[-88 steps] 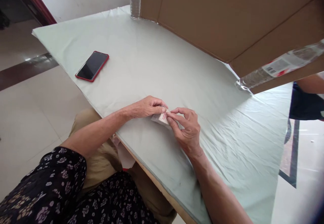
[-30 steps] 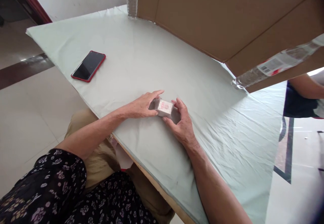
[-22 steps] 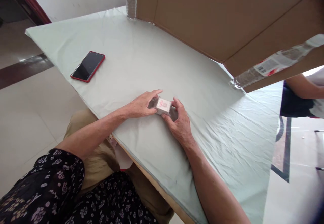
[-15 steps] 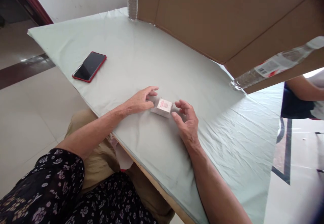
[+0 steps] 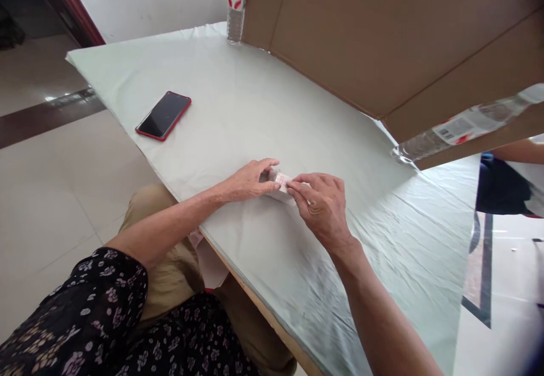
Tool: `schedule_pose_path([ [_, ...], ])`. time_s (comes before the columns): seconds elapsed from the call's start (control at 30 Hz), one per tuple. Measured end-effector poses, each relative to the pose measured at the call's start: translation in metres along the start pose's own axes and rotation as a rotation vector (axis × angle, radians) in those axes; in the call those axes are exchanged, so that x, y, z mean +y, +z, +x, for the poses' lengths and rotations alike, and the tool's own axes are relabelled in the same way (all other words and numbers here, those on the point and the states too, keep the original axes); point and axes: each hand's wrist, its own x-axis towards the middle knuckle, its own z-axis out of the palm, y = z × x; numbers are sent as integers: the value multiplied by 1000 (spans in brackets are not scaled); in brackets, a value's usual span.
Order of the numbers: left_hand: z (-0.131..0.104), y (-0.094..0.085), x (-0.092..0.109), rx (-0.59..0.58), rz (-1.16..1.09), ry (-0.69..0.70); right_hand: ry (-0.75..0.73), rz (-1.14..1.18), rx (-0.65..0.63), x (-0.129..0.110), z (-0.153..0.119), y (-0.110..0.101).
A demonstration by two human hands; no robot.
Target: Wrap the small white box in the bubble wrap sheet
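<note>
A small white packet (image 5: 282,180) with red print on top lies on the pale green cloth, with what looks like clear wrapping at its left end. My left hand (image 5: 250,180) curves round that left end, thumb on the near side and fingers towards the far side, steadying it. From the right, my right hand (image 5: 321,200) pinches at the packet's top right part with thumb and forefinger pressed together. The fingers cover that corner, so what exactly lies between them is hidden.
A black phone in a red case (image 5: 164,115) lies at the left. One clear bottle (image 5: 236,8) stands at the back beside a brown cardboard panel (image 5: 340,36); another bottle (image 5: 463,127) leans against its right part. Another person's arm (image 5: 516,152) shows at the right edge.
My right hand has closed from an open curve into a pinch on the packet's right part. My left hand has come closer round the left end. The whole view has shifted slightly.
</note>
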Motion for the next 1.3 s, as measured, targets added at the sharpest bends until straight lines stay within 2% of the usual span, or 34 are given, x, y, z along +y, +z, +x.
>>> schedule_pose_path([
  [0.1, 0, 0, -1, -6, -14, 25, -100, -100, -35, -2, 8, -1],
  [0.17, 0, 0, 0, -5, -11, 34, -109, -111, -34, -2, 12, 0],
  [0.37, -3, 1, 5, -24, -39, 62, 71, -37, 57, 9, 30, 3],
  [0.6, -4, 7, 5, -81, -275, 36, 156, 3, 33, 31, 59, 0],
  [0.83, -5, 3, 9, -92, -462, 23, 265, 81, 7, 56, 77, 17],
  [0.97, -5, 4, 9, -44, -487, -93, 360, 170, 91, 56, 71, 19],
  [1.07, -4, 4, 8, 23, -536, -154, 483, 268, 213, 38, 54, 8],
  [1.1, -3, 4, 7, 32, -555, -163, 528, 296, 212, 30, 47, 2],
  [1.13, -3, 4, 7, 37, -573, -166, 561, 327, 170, 22, 41, -3],
  [1.2, -2, 4, 7, 47, -602, -161, 575, 376, -25, 6, 31, -12],
  [1.3, -2, 5, 8, 55, -631, -157, 557, 307, -250, -11, 25, -15],
])
